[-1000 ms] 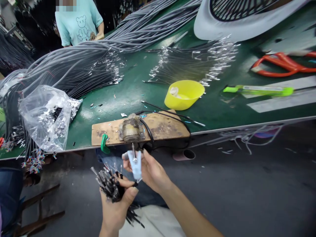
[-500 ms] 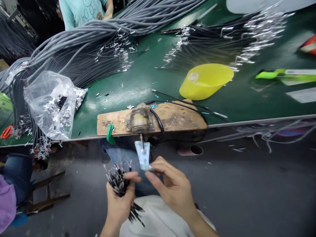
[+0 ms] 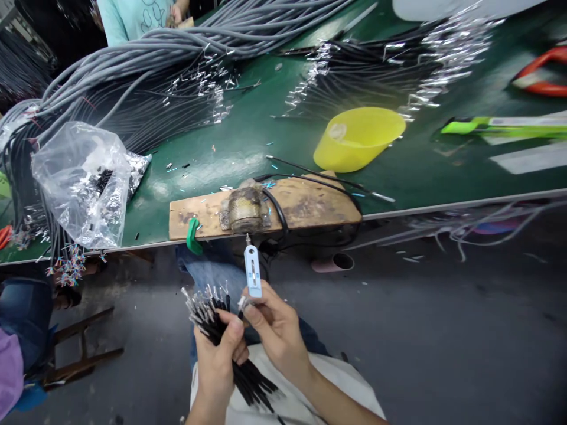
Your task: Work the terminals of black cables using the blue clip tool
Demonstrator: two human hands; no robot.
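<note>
My left hand point(image 3: 217, 360) is closed around a bundle of black cables point(image 3: 254, 383), their stripped silvery ends fanned out above the thumb. Beside it, my right hand point(image 3: 277, 330) pinches the silvery end of a single cable point(image 3: 241, 303) sticking out from the bundle. Right above those fingertips is a light blue plastic clip-like piece point(image 3: 253, 270) with a slot, mounted on the shaft of a small motor point(image 3: 245, 209). Whether the right fingers touch this piece I cannot tell. The motor is fixed to a wooden board point(image 3: 310, 203) at the table's edge.
A green clamp point(image 3: 194, 236) grips the board's front. On the green table point(image 3: 199, 156) are a yellow cup point(image 3: 354, 141), a plastic bag point(image 3: 80, 183), grey cables point(image 3: 146, 56), stripped black cables point(image 3: 376, 59), a lime-green cutter point(image 3: 469, 126) and an orange-handled tool point(image 3: 540, 71). Across it, a person point(image 3: 133, 20) works.
My right hand has moved left to the bundle and now pinches a cable end. The blue piece, wide and blurred before, now looks narrow and sharp. My left hand's thumb has come over the bundle.
</note>
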